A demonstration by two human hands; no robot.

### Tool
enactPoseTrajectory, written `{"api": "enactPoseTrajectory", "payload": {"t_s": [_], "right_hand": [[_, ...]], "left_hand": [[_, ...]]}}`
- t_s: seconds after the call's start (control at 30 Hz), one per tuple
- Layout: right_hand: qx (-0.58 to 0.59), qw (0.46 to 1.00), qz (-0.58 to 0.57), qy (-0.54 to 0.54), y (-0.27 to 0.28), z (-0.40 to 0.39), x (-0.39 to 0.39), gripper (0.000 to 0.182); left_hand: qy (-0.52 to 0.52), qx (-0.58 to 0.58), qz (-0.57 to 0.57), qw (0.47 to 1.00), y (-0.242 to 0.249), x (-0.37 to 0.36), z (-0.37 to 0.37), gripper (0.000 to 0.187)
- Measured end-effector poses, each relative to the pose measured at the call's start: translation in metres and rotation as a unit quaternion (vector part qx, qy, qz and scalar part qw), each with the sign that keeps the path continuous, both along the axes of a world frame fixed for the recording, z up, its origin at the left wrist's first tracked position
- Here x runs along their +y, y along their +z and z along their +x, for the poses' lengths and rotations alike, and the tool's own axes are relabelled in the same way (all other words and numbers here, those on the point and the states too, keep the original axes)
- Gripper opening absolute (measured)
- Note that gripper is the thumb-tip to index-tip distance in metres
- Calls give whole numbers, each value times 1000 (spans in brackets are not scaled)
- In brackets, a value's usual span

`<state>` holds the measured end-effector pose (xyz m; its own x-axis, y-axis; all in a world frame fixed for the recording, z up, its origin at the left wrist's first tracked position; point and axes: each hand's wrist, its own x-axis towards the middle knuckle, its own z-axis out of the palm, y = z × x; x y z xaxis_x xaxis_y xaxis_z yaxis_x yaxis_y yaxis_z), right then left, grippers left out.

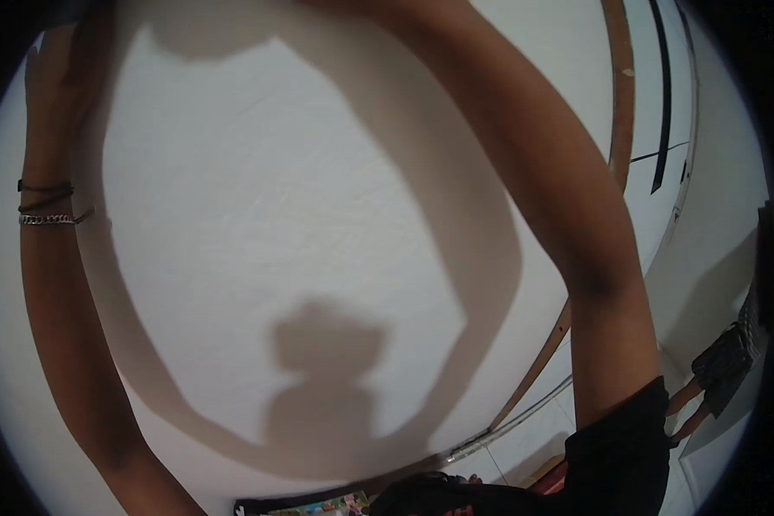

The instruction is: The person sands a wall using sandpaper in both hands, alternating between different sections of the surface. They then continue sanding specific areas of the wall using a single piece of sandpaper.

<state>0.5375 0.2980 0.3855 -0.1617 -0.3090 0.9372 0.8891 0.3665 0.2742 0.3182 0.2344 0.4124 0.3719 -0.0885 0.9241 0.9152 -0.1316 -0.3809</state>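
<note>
Both of my arms are raised in front of a white wall (pixel 258 172). At the upper left, my left hand (pixel 58 82) is up close to the wall. Its fingers are dark and run into the shaded edge of the view, so I cannot tell what they hold. Dark bands and a silver chain bracelet (pixel 47 220) circle that wrist. My right forearm (pixel 525 146) slants up to the top edge, where only a sliver of my right hand (pixel 340 5) shows; its fingers are cut off. A rounded shadow lies on the wall between the hands.
A brown wooden strip (pixel 621 86) runs down the right of the wall, with a black strip (pixel 665 103) beyond it. Another person (pixel 722 361) stands far right on the tiled floor (pixel 525 439). A colourful printed item (pixel 331 505) lies below by the wall.
</note>
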Motion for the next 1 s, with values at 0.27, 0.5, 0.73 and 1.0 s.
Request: {"api": "enactPoseTrajectory", "payload": {"t_s": [0.27, 0.5, 0.73, 1.0], "right_hand": [[218, 949, -199, -112, 9, 218, 101, 50], [228, 963, -106, 94, -23, 108, 42, 55], [-79, 992, -28, 98, -68, -10, -5, 55], [296, 924, -180, 162, -111, 170, 65, 46]], "left_hand": [[-72, -251, -27, 965, -35, -34, -145, 55], [-50, -242, 70, 967, -52, -19, -100, 46], [51, 15, 52, 997, -86, 17, -52, 35], [-202, -515, -130, 823, -139, -48, -182, 57]]}}
